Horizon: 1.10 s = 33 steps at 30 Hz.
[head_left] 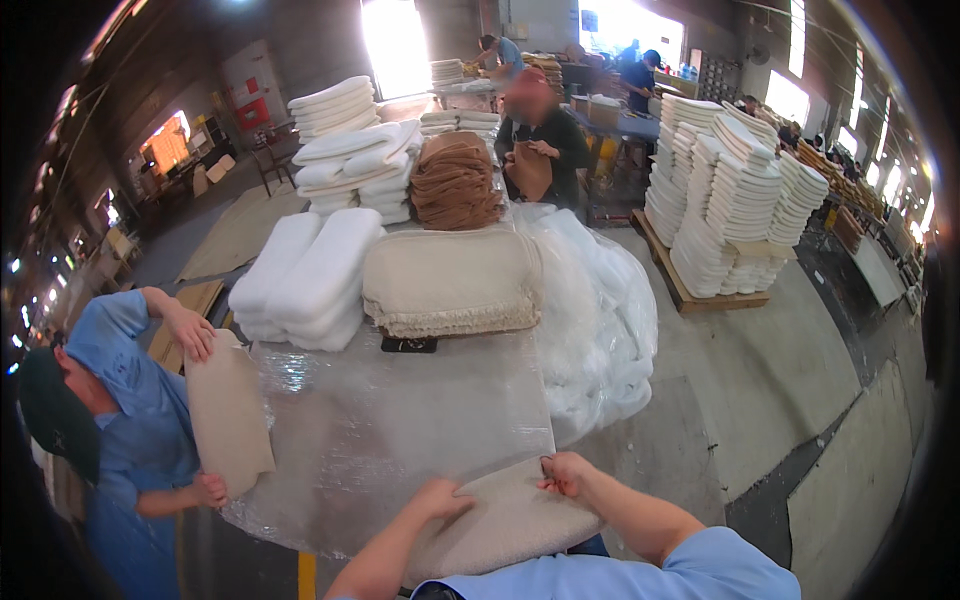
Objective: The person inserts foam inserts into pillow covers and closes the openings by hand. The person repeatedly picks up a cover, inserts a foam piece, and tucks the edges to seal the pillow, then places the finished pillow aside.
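A beige fabric cover (510,515), rounded and padded-looking, lies tilted between my body and the near edge of the plastic-wrapped table (400,420). My left hand (440,498) grips its left part, the fingertips curled over the cloth and slightly blurred. At the cover's far right corner my right hand (568,473) is closed, fingers pinched together. A small dark loop, perhaps part of a small tool, shows at those fingertips; what it is I cannot make out. Farther up the table sits a neat stack of beige covers (450,285), with a flat black object (408,344) at its front edge.
White padding stacks (305,275) and brown covers (455,180) fill the table's far end. A clear plastic bag (595,330) bulges along the right side. At left a co-worker (130,400) holds a beige piece; another (540,140) stands behind. White pads (735,190) stand on a pallet.
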Each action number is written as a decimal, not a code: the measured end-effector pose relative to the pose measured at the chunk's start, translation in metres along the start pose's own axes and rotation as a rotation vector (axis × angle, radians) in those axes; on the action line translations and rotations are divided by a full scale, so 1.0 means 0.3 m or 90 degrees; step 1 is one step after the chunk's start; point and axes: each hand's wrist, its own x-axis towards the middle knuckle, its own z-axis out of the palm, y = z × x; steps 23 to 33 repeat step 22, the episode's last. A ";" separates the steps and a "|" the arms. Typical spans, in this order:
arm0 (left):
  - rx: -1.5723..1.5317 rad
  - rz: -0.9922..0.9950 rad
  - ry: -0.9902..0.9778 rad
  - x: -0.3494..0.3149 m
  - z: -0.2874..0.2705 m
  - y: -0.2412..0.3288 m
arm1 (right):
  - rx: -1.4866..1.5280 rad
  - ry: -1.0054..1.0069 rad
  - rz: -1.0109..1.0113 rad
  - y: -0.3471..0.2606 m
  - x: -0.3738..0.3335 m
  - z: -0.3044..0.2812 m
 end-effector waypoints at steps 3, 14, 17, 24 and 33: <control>-0.074 -0.080 0.014 0.019 0.008 -0.018 | 0.076 0.026 -0.013 -0.002 0.013 0.023; -0.138 -0.071 0.232 0.073 0.112 -0.015 | -0.076 0.241 -0.127 -0.023 -0.006 0.110; -0.144 -0.077 0.191 0.066 0.117 -0.026 | -0.165 0.272 -0.132 0.025 0.023 0.107; -0.142 -0.077 0.223 0.122 0.090 -0.024 | -0.235 0.319 -0.141 0.014 0.106 0.103; -0.142 -0.077 0.223 0.122 0.090 -0.024 | -0.235 0.319 -0.141 0.014 0.106 0.103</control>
